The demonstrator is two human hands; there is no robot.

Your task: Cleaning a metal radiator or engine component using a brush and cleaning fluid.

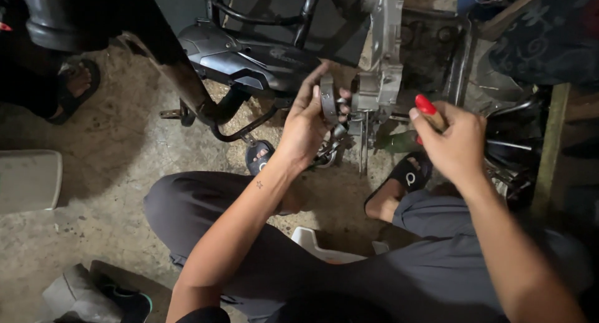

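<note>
Near the frame's centre, the left hand (310, 120) has its fingers curled around a small grey metal part (329, 98), pressing it up against the engine casing (377, 80) of a stripped scooter, apparently to keep it lined up there. Right of centre, the right hand (454, 141) is closed in a fist on a tool with a red-tipped handle (427, 107); its working end is hidden behind the hand, so I cannot tell what it meets. Both sandalled feet (399, 179) rest on the concrete floor (118, 167) under the casing, knees apart, keeping the work between them. Another person's sandalled foot (76, 85) stands at the upper left.
</note>
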